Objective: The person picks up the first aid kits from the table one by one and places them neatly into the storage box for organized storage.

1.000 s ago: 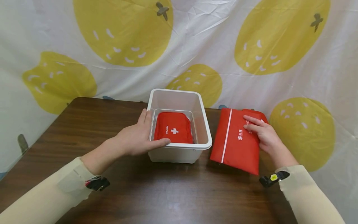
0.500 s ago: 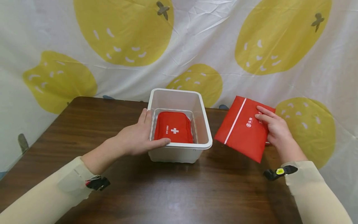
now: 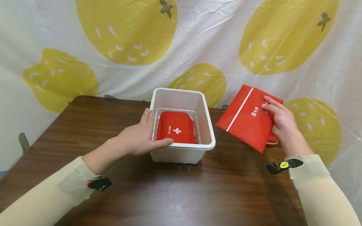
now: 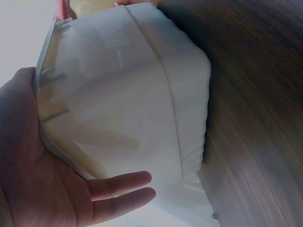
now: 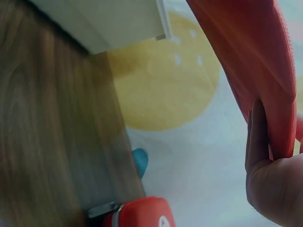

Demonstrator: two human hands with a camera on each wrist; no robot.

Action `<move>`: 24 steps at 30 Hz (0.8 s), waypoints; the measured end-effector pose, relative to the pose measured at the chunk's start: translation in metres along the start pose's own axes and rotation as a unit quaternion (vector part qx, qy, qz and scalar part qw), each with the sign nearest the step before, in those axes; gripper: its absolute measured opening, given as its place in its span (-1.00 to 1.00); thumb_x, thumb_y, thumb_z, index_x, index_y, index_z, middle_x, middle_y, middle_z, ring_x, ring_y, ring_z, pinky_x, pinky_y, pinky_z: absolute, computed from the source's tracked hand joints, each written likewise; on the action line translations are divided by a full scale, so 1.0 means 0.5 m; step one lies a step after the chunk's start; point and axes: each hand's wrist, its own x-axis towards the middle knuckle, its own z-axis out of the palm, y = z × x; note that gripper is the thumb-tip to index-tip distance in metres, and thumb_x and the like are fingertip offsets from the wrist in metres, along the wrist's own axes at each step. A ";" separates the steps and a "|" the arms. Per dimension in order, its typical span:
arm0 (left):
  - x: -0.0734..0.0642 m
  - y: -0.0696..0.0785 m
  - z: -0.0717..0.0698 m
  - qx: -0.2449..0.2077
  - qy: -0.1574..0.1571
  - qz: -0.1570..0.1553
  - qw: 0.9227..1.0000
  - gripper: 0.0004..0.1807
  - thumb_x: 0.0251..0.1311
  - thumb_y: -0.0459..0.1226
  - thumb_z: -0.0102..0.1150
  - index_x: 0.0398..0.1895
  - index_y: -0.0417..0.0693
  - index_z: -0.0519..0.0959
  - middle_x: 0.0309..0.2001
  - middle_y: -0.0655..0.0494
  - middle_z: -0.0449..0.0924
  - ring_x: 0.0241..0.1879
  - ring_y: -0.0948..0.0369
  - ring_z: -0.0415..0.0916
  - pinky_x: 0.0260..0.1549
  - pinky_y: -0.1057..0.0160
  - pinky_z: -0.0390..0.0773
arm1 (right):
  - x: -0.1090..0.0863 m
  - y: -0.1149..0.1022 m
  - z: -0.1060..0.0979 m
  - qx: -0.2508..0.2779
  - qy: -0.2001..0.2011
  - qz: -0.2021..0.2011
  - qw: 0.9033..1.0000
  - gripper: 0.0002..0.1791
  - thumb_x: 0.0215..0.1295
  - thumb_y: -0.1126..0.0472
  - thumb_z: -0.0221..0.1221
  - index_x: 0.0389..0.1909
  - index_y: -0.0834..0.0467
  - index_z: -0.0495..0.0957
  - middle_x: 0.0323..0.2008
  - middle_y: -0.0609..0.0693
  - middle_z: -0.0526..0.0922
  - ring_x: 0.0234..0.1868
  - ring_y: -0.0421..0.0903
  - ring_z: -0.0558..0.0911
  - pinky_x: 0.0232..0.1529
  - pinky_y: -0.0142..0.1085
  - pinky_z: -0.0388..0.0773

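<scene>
My left hand [image 3: 137, 134] lies against the near left corner of a white plastic bin [image 3: 207, 125], its thumb along the front rim. Two fairly straight fingers [image 4: 124, 185] extend beside the bin's outer wall in the left wrist view. Inside the bin lies a red first aid pouch [image 3: 176, 124] with a white cross. Raised above the table, a flat red fabric pouch [image 3: 246, 116] with a white stripe is pinched by my right hand [image 3: 283, 121], fingers on both faces. Beneath it, a red case [image 3: 272, 140] is partly hidden; the right wrist view shows more of that case [image 5: 144, 213].
Everything stands on a dark brown wooden table [image 3: 169, 191]. A white curtain [image 3: 203, 37] with yellow fruit prints hangs right behind the table's back edge. The red case sits close to that edge, right of the bin.
My right hand has lifted the flat red pouch up and to the right, tilting it and uncovering part of the red case below. My left hand and the bin have stayed put.
</scene>
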 end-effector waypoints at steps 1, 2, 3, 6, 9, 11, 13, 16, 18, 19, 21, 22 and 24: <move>0.000 0.000 0.000 0.001 0.000 0.000 1.000 0.43 0.28 0.50 0.12 0.79 -0.32 -0.24 0.80 -0.33 -0.27 0.28 -0.26 0.66 0.06 -0.18 0.77 | -0.001 -0.004 0.005 0.002 -0.001 -0.003 1.000 -0.33 0.48 0.21 0.41 0.55 -0.24 0.54 0.25 -0.25 0.55 0.08 -0.25 0.68 -0.07 -0.36 0.78; 0.000 0.001 -0.001 0.001 -0.001 0.001 1.000 0.43 0.29 0.50 0.11 0.79 -0.33 -0.24 0.79 -0.34 -0.27 0.28 -0.26 0.66 0.06 -0.19 0.76 | 0.000 -0.008 0.010 0.006 -0.002 -0.006 1.000 -0.35 0.48 0.22 0.41 0.52 -0.24 0.57 0.25 -0.25 0.56 0.07 -0.25 0.69 -0.06 -0.37 0.78; 0.000 0.001 -0.001 0.002 -0.001 0.001 1.000 0.43 0.29 0.50 0.12 0.79 -0.33 -0.24 0.80 -0.34 -0.27 0.29 -0.26 0.66 0.07 -0.19 0.76 | -0.001 -0.012 0.015 0.008 -0.003 -0.008 1.000 -0.37 0.47 0.22 0.41 0.50 -0.24 0.60 0.26 -0.25 0.57 0.07 -0.26 0.70 -0.06 -0.37 0.78; 0.000 0.001 -0.002 0.003 -0.001 0.001 1.000 0.43 0.29 0.50 0.10 0.78 -0.33 -0.24 0.79 -0.34 -0.27 0.28 -0.26 0.66 0.06 -0.19 0.76 | 0.000 -0.021 0.032 0.000 -0.005 -0.002 1.000 -0.40 0.46 0.20 0.43 0.44 -0.28 0.65 0.27 -0.27 0.57 0.08 -0.26 0.70 -0.04 -0.38 0.77; 0.001 0.000 -0.002 0.004 -0.002 0.000 1.000 0.43 0.30 0.51 0.10 0.78 -0.34 -0.24 0.79 -0.35 -0.27 0.29 -0.27 0.66 0.07 -0.19 0.76 | 0.002 -0.024 0.051 -0.008 -0.010 0.006 1.000 -0.41 0.45 0.19 0.44 0.43 -0.30 0.65 0.25 -0.27 0.59 0.08 -0.26 0.70 -0.05 -0.37 0.77; 0.002 0.000 -0.001 0.004 0.000 0.001 1.000 0.43 0.30 0.51 0.09 0.78 -0.35 -0.24 0.79 -0.36 -0.27 0.28 -0.28 0.66 0.07 -0.20 0.76 | 0.005 -0.023 0.064 -0.007 -0.016 0.006 1.000 -0.40 0.46 0.20 0.43 0.45 -0.28 0.64 0.18 -0.26 0.66 0.04 -0.25 0.73 -0.07 -0.35 0.78; 0.002 0.000 -0.001 0.004 0.002 0.003 1.000 0.43 0.30 0.50 0.10 0.78 -0.35 -0.23 0.79 -0.36 -0.27 0.28 -0.28 0.66 0.07 -0.20 0.76 | 0.006 -0.020 0.078 -0.007 -0.024 0.002 1.000 -0.38 0.47 0.21 0.42 0.48 -0.24 0.61 0.11 -0.25 0.71 -0.01 -0.23 0.75 -0.08 -0.34 0.78; 0.002 0.000 -0.001 0.004 0.003 0.004 1.000 0.42 0.30 0.50 0.10 0.78 -0.35 -0.23 0.79 -0.36 -0.27 0.27 -0.28 0.67 0.05 -0.19 0.76 | 0.009 -0.014 0.102 -0.013 -0.038 -0.001 0.999 -0.34 0.48 0.22 0.41 0.55 -0.20 0.55 0.11 -0.21 0.71 -0.04 -0.22 0.77 -0.09 -0.33 0.79; 0.002 0.000 -0.001 0.004 0.003 0.005 1.000 0.42 0.31 0.50 0.10 0.78 -0.36 -0.23 0.79 -0.37 -0.27 0.27 -0.28 0.67 0.05 -0.19 0.76 | 0.010 -0.009 0.120 -0.020 -0.044 0.000 0.999 -0.31 0.48 0.21 0.41 0.57 -0.19 0.53 0.18 -0.18 0.64 -0.01 -0.21 0.76 -0.08 -0.33 0.79; 0.001 0.000 -0.001 0.005 0.002 0.004 1.000 0.42 0.31 0.50 0.10 0.78 -0.36 -0.24 0.79 -0.37 -0.27 0.26 -0.28 0.67 0.05 -0.19 0.76 | 0.011 -0.007 0.130 -0.029 -0.047 0.000 0.998 -0.31 0.48 0.20 0.41 0.57 -0.19 0.52 0.20 -0.18 0.62 0.01 -0.22 0.75 -0.07 -0.34 0.79; 0.001 0.001 -0.001 0.006 0.003 0.003 1.000 0.42 0.31 0.50 0.10 0.78 -0.36 -0.23 0.79 -0.37 -0.27 0.26 -0.29 0.68 0.05 -0.19 0.76 | 0.012 -0.003 0.150 -0.043 -0.052 -0.001 0.998 -0.33 0.50 0.18 0.40 0.57 -0.19 0.52 0.23 -0.17 0.59 0.04 -0.22 0.73 -0.04 -0.35 0.78; 0.001 0.001 -0.001 0.007 0.003 0.003 1.000 0.42 0.31 0.50 0.10 0.78 -0.37 -0.23 0.79 -0.38 -0.27 0.26 -0.29 0.68 0.05 -0.19 0.76 | 0.013 0.000 0.160 -0.048 -0.055 -0.003 0.997 -0.34 0.50 0.18 0.39 0.57 -0.19 0.53 0.22 -0.17 0.61 0.04 -0.22 0.74 -0.03 -0.36 0.77; 0.001 0.001 -0.002 0.009 0.004 0.003 1.000 0.42 0.31 0.50 0.09 0.77 -0.37 -0.23 0.79 -0.38 -0.26 0.26 -0.30 0.68 0.06 -0.20 0.76 | 0.017 0.005 0.180 -0.061 -0.062 -0.006 0.996 -0.36 0.52 0.18 0.37 0.57 -0.17 0.53 0.18 -0.18 0.65 0.02 -0.22 0.74 -0.02 -0.38 0.76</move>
